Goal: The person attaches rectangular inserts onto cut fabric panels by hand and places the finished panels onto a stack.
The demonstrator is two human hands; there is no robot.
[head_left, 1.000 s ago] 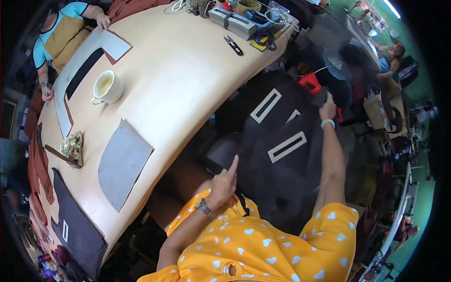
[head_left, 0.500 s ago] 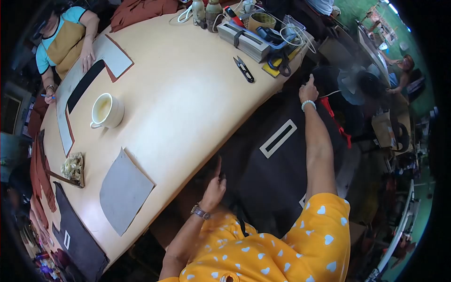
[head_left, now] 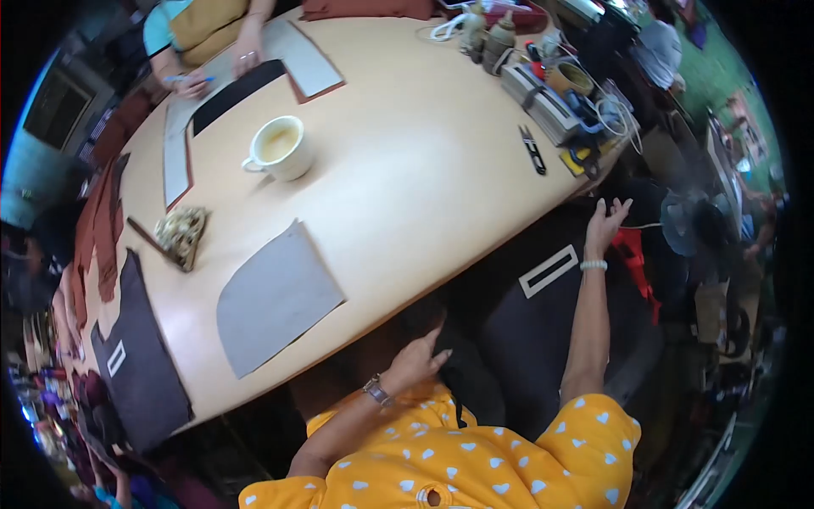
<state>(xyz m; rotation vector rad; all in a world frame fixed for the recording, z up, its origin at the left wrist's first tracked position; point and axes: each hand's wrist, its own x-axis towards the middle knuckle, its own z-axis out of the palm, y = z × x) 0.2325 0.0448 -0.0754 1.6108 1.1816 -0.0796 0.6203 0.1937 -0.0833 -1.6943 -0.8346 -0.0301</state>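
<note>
The right hand (head_left: 602,227) is wide, with its fingers spread, and I see nothing held in it. The left hand (head_left: 413,360) is half wide: the pointing finger is stretched, the thumb stands away from it, and nothing is seen in its grip. Between the hands and below them lies the dark cloth (head_left: 500,327), beside the bench (head_left: 407,191); what supports it, I cannot tell. On this cloth, just beside the right wrist, is a pale rectangular frame (head_left: 523,286); it lies flat, probably so that its shape is well supported.

A red object (head_left: 629,254) is on the other side of the right wrist. Beyond the right hand, towards the bench's far side, are the thread snips (head_left: 532,151), placed near the edge maybe because they are easy to take there. The grey piece (head_left: 275,305) is spread flat on the bench, beyond the left hand. Farther from this hand is the cup (head_left: 292,161), apart from the grey piece, which perhaps protects it from spilling. Across the bench, a co-worker's hand (head_left: 195,83) has a blue pen (head_left: 176,78).
</note>
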